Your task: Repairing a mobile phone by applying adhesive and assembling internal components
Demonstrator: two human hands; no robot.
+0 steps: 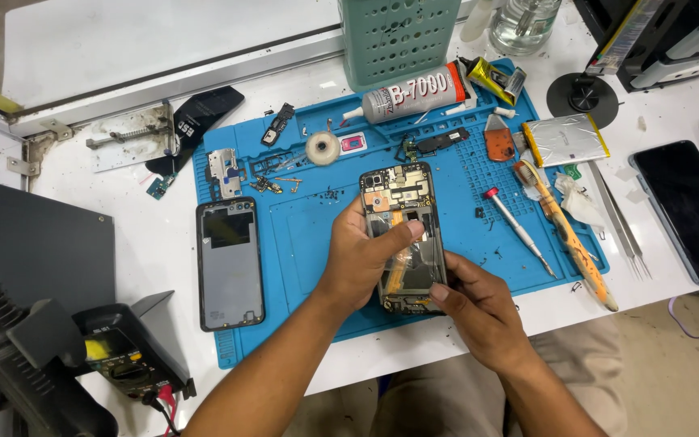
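An opened phone body (399, 202), with bare circuit boards and an orange flex cable showing, is held over the blue work mat (317, 243). My left hand (363, 257) grips its left edge, thumb pressed on the inside near the middle. Around the phone's lower right corner my right hand (481, 309) is wrapped, fingers on the bottom edge. The phone's grey back cover (230, 263) lies face down at the mat's left edge.
A glue tube (414, 95), tape roll (323, 148), screwdriver (518, 229), toothbrush (569, 239) and loose small parts lie on the mat. A battery (566, 139), tweezers (620, 222) and a dark phone (689, 210) are at right. A multimeter (127, 360) sits front left, a green basket (398, 36) behind.
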